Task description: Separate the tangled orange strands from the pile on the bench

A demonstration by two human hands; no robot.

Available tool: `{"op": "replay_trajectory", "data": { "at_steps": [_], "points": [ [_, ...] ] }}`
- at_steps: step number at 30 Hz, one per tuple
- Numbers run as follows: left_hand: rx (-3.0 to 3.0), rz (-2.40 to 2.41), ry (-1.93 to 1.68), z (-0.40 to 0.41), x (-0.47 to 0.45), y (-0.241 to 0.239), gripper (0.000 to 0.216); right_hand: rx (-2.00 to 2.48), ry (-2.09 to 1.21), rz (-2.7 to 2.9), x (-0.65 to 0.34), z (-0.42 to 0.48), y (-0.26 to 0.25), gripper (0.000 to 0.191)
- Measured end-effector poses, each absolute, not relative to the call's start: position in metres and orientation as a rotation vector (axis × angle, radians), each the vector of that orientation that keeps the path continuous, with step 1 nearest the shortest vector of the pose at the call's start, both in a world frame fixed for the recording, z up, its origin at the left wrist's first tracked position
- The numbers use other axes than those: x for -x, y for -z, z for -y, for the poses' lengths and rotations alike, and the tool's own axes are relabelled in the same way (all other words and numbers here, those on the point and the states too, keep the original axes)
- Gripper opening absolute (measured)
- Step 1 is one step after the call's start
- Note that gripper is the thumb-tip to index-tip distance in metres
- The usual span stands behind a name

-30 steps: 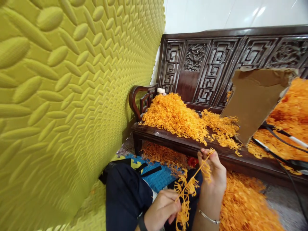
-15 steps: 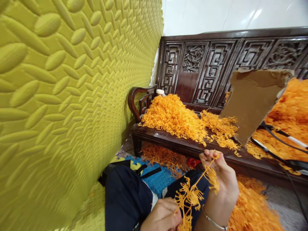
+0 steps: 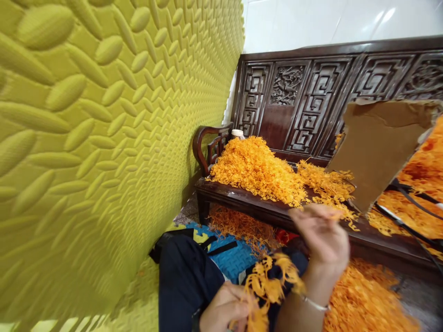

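Observation:
My left hand (image 3: 228, 308) is low in the middle, its fingers pinched on a sprig of orange plastic florets (image 3: 268, 283). The sprig's curly ends are blurred and spread out to the right, in front of my dark trousers. My right hand (image 3: 323, 233) is raised in front of the bench edge, a bracelet on its wrist. Motion smears its bunched fingers. An orange patch shows at its fingertips, but I cannot tell whether it is held or lies behind. Beyond the hands, a heap of orange florets (image 3: 256, 170) covers the left of the bench seat.
A dark carved wooden bench (image 3: 235, 196) stands ahead. A cardboard sheet (image 3: 384, 143) leans there, with more orange pieces (image 3: 420, 173) and black cables behind. A yellow foam wall (image 3: 121, 138) rises at left. More orange pieces (image 3: 367, 299) lie on the floor at right.
My right hand has come off the sprig's upper end, which it pinched before, and moved slightly up and right. The sprig now hangs from my left hand alone. The view has shifted a little.

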State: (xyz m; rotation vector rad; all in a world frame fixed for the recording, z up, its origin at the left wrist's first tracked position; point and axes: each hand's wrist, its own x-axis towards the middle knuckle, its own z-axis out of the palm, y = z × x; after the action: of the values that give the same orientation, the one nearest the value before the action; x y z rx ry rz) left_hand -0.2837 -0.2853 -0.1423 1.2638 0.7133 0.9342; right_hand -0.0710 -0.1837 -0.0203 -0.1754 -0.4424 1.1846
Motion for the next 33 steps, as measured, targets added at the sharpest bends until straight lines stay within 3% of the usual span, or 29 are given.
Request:
{"op": "replay_trajectory", "data": {
  "at_steps": [9, 12, 20, 27, 33],
  "points": [
    [-1.258, -0.896, -1.377, 0.267, 0.325, 0.107, 0.048, 0.337, 0.001, 0.698, 0.06, 0.116, -0.05, 0.016],
    [-1.252, -0.94, -1.507, 0.262, 0.334, 0.097, 0.047, 0.555, 0.151, 0.796, 0.069, 0.076, -0.052, 0.016],
    [-1.253, -0.884, -1.566, 0.271, 0.347, 0.099, 0.047, 1.034, -0.426, 1.449, 0.092, 0.029, 0.002, 0.026],
    [-1.238, -0.805, -1.581, 0.267, 0.342, 0.105, 0.047, 0.624, -1.223, 1.954, 0.166, 0.148, 0.036, 0.035],
    [-1.271, -0.874, -1.566, 0.271, 0.34, 0.107, 0.05, 0.73, -1.159, 1.591, 0.189, 0.181, 0.057, 0.012]
  ]
}}
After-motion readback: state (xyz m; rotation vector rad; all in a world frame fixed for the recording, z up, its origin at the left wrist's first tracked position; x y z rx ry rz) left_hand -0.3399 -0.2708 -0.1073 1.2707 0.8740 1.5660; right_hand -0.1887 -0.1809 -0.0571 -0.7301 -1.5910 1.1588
